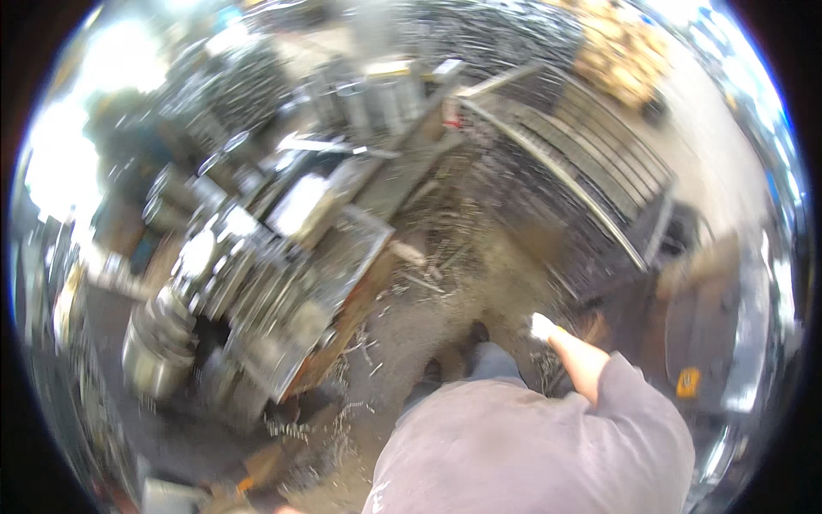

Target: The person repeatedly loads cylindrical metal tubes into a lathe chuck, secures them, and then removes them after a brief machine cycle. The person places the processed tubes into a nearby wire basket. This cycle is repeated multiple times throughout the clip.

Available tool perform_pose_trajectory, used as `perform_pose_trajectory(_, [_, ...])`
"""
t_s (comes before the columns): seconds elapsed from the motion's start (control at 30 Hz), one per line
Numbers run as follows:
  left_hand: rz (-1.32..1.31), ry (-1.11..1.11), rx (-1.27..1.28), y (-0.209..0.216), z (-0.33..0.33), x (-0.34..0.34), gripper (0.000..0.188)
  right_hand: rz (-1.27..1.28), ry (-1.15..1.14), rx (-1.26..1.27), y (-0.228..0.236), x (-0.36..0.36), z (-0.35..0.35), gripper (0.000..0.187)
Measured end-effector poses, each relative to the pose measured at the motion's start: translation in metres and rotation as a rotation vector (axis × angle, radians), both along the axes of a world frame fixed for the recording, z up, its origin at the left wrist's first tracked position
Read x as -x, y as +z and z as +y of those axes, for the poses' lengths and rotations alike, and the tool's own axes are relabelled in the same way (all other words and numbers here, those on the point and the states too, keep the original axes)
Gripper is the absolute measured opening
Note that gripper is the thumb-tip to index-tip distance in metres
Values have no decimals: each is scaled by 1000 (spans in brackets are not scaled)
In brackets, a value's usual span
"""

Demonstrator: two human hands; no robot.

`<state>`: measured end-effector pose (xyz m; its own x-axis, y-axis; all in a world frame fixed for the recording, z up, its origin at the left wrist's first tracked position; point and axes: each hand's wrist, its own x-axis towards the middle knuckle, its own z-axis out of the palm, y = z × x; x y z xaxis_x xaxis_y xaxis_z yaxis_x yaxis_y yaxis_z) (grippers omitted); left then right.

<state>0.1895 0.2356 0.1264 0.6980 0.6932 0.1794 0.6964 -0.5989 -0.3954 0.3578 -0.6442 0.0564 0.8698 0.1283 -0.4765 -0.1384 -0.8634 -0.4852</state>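
My right hand (543, 327) wears what looks like a white glove and hangs at the end of my bare forearm, right of my legs. Blur hides its fingers, and I cannot make out anything held in it. Nearest to it is the dark lower part of a barred metal rack (561, 163), which stands ahead and to the right. My left hand does not show. To my left is a metal machine bench (355, 257) crowded with blurred metal parts, with a round steel cylinder (157, 351) at its near end.
Curly metal shavings (368, 347) litter the floor around my feet. Upright metal cylinders (377, 103) stand beyond the bench. A dark cabinet-like surface with a yellow patch (687, 383) is at the right. Yellowish stacked goods (625, 60) sit at the far right.
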Motion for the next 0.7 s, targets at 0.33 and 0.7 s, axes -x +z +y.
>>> perform_pose_trajectory(0.33, [-312, 328, 1610, -110, -422, -292, 42, -41, -961, -806, 117, -97, -132, 42])
perform_pose_trajectory(0.7, [-117, -1675, 784, -24, -1063, -709, 43, -260, -1461, -1295, -15, -345, -552, 92])
